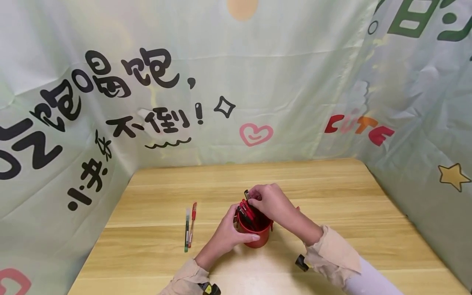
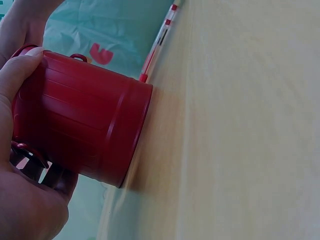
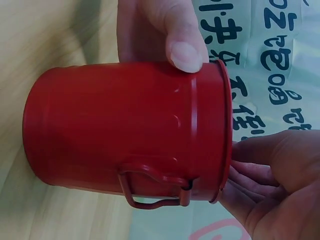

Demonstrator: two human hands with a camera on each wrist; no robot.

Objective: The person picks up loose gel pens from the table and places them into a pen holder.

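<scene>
A red metal bucket with small side handles stands upright on the table. My left hand grips it from the left, the thumb along the near side at the rim. Several pens, red and black, lean inside with their ends showing above the rim. Over the bucket's mouth, my right hand pinches a black-topped pen between thumb and fingers; its lower part is hidden. In the right wrist view the right hand's fingers are partly behind the bucket's rim.
On the wooden table, left of the bucket, lie a green-tipped pen and a red pen side by side. Another red pen lies on the table past the bucket, mostly behind my right wrist in the head view. Printed cloth walls surround the table.
</scene>
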